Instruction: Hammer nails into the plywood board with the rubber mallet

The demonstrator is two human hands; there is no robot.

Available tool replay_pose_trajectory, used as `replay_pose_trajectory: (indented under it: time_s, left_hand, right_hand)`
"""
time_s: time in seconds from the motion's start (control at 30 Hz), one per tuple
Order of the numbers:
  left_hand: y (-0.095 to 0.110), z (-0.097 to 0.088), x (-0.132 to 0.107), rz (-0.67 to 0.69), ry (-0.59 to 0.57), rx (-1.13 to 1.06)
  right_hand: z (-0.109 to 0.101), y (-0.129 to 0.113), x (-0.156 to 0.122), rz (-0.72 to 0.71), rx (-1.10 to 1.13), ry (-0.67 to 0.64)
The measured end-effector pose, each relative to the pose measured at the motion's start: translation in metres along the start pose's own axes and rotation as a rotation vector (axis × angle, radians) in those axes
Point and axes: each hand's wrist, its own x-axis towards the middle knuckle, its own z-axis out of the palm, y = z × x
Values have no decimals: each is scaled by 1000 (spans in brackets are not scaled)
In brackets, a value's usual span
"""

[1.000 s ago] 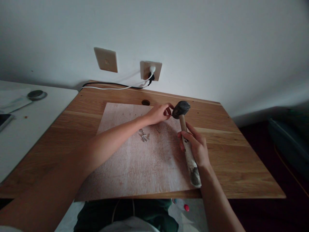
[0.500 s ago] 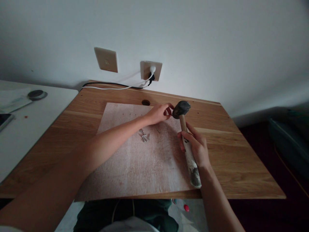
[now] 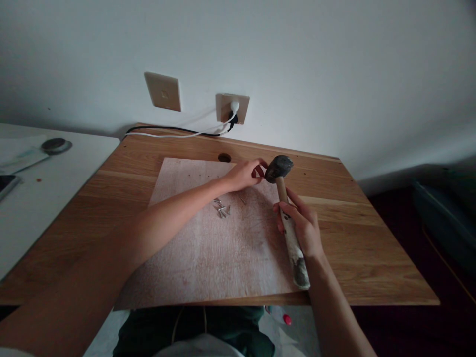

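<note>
Pale wall with two plates [image 3: 232, 108] and a plugged-in cable backs a wooden table [image 3: 372, 248], and a thin plywood board [image 3: 208, 253] lies across its middle, reaching the near edge. Off the table's left edge sits a white side surface [image 3: 44, 188] with a dark round object at its far end.

Going left to right across the board: a row of tiny dark marks runs near its far edge, then a small heap of loose nails [image 3: 222, 208] lies toward the far middle, with one stray nail just right of it. The left hand [image 3: 243, 174] reaches over them to the board's far right corner, fingertips pinched together as if on a nail held upright, though the nail itself is too small and shadowed to make out. The hammer [image 3: 284, 198] has its dark head just beside those fingertips, almost touching; the right hand [image 3: 301, 225] is closed around the wooden handle about midway, the butt end pointing back to the near edge.

To do this well, I would judge that the pinch should sit low on the shank and stay square to the board, with the first taps short and light. Gripping mid-handle suits that control. Fingers should come away once the nail stands alone, and the strike should land flat on the head.
</note>
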Motion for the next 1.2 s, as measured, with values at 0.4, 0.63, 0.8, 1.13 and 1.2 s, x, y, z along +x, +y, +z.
replay_pose_trajectory:
  time_s: [0.4, 0.63, 0.8, 1.13, 1.2]
  left_hand:
    - [-2, 1, 0, 4, -5, 10]
    - [-1, 1, 0, 9, -4, 27]
    - [0, 0, -1, 4, -11, 29]
    - [-3, 3, 0, -8, -46, 31]
    - [-3, 4, 0, -22, -59, 17]
  right_hand:
    - [0, 2, 1, 25, 30, 25]
    - [-1, 2, 2, 23, 16, 25]
    - [1, 3, 1, 15, 28, 31]
    - [0, 5, 2, 28, 28, 28]
    - [-1, 6, 2, 26, 19, 20]
